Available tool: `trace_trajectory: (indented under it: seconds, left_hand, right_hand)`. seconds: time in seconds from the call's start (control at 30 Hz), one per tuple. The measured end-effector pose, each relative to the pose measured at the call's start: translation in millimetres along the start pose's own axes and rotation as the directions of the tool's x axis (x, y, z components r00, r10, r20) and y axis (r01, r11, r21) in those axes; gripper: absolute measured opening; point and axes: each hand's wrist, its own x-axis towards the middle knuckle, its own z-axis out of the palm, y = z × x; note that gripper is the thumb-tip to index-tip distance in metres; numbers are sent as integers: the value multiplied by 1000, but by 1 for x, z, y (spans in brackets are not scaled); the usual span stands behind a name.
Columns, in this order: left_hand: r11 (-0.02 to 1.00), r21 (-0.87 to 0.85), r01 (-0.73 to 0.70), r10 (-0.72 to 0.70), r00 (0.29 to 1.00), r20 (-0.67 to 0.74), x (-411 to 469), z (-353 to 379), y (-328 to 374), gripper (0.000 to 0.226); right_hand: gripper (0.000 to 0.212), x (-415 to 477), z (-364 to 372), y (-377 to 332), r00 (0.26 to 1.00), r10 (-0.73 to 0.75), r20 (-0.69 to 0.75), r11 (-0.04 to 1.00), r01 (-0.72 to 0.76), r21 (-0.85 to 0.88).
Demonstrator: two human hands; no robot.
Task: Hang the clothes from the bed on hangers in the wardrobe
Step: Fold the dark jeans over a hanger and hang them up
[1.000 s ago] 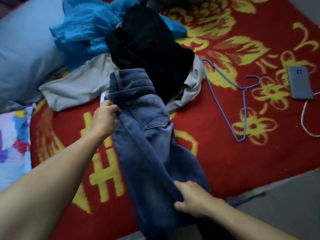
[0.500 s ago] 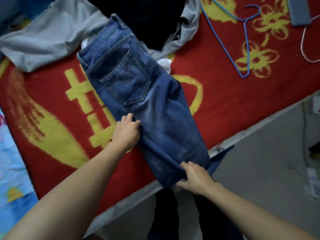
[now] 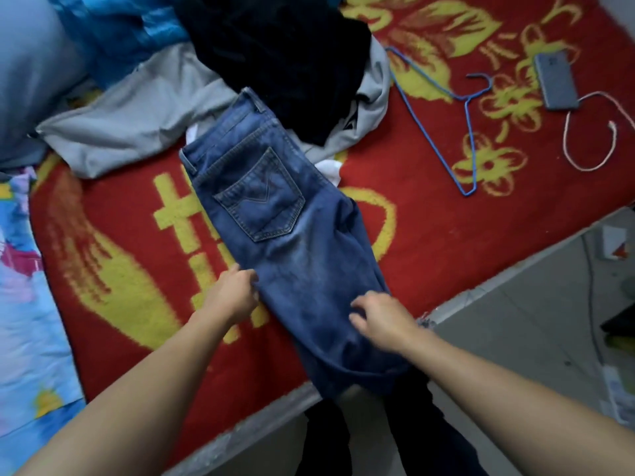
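We found the right hand (image 3: 381,322) resting on the folded jeans (image 3: 275,235) near the bed's edge, its fingers loosely spread and grasping nothing. The left hand (image 3: 232,297) met the jeans' left edge with fingers bent; whether they pinched cloth we could not tell. Beyond, the waistband touched a black garment (image 3: 281,53). A blue hanger (image 3: 470,146) lay apart on the red blanket (image 3: 429,235).

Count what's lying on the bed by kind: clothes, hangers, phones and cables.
Clothes: 4, jeans, black garment, grey garment, bright blue garment; white scrap unclear, uncounted
Hangers: 1, the blue hanger
Phones: 1, the grey phone
Cables: 1, the white cable
Total: 7
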Motion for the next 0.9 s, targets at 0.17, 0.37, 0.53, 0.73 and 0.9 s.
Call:
trace_trajectory:
  seconds: [0.17,0.37,0.53,0.73,0.9]
  left_hand:
    - [989,-137,58,-73,992,-103,31,-50,27,30]
    - [978,-199,63,-122,945,-304,87,-80,77,48]
    - [945,-288,154,-234,935,-265,149,-68,132,65]
    - [937,-144,318,-346,903,-255,171,-44,156,70]
    - [947,-176,267,-301,931,-207,162,-57,142,68]
  right_hand:
    - [27,63,-102,33,968,110,-226,991,-89,100]
    - [36,155,-192,124,819,376,-433,913,-247,325]
    - [63,228,-244,197,657,629,-416,750,-372,547]
    - [64,291,-285,233,601,735,-315,542,-239,806]
    - [37,312,-315,190,633,707,-314,372,45,927]
